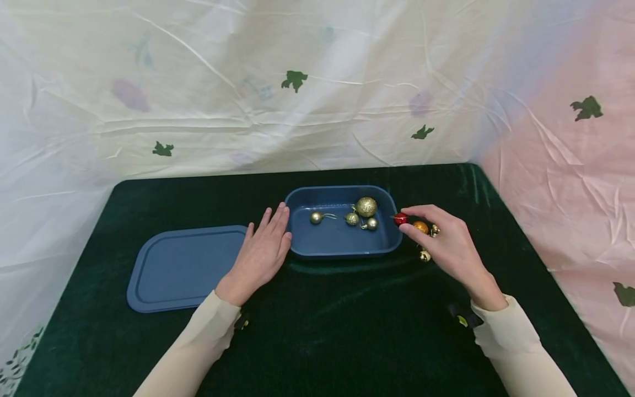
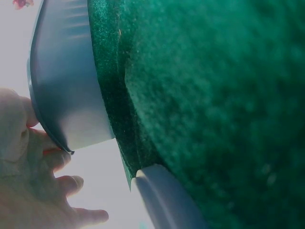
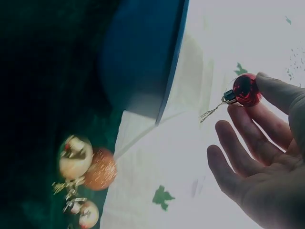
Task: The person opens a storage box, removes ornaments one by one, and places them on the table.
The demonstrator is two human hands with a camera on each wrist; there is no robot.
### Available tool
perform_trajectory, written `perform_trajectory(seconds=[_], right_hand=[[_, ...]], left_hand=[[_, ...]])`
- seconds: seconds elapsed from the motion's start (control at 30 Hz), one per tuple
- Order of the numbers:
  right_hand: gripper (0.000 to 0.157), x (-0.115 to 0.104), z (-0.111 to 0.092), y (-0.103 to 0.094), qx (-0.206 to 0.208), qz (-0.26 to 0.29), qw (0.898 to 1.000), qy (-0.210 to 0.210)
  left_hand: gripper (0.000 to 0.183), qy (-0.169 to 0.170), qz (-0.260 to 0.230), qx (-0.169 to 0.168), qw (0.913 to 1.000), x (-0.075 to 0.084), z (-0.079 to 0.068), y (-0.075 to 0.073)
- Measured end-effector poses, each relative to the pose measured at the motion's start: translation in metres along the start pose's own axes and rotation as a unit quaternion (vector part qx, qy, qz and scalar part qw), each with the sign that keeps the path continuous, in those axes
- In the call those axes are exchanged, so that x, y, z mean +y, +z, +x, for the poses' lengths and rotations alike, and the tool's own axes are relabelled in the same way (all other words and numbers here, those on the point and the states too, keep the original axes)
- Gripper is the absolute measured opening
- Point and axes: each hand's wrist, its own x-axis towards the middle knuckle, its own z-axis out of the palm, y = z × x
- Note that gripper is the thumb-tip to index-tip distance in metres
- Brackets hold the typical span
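My right hand (image 1: 448, 242) pinches a small shiny red bauble (image 1: 400, 219) between thumb and fingers, at the right rim of a blue rectangular box (image 1: 342, 251). In the right wrist view, the red bauble (image 3: 247, 89) has a metal cap and a gold string loop hanging off it. My left hand (image 1: 263, 251) lies with fingers straight against the box's left side, its fingertips at the rim in the left wrist view. Inside the box are several gold baubles, among them a larger glittery one (image 1: 366, 207) and a smaller one with a string (image 1: 316, 218).
Beside the right hand, an orange glitter bauble (image 1: 420, 227) and shiny gold baubles (image 1: 425, 256) lie on the dark green cloth (image 1: 347, 331). A flat blue lid (image 1: 183, 270) lies left of the box, partly behind the left hand. A pale curtain (image 1: 347, 110) hangs behind the table.
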Motion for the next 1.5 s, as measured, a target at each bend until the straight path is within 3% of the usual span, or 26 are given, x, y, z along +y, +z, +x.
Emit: perform_trajectory(seconds=[0.7,1.5], right_hand=[[0.026,0.037,-0.035,-0.021,0.012,-0.032,0.996,0.078],[0.029,0.068,-0.051,-0.024,-0.022,-0.064,0.994,0.09]], left_hand=[[0.06,-0.01,-0.009,-0.014,0.9998,0.0,0.0,-0.002],[0.061,-0.013,-0.009,-0.018,0.9997,0.0,0.001,-0.001]])
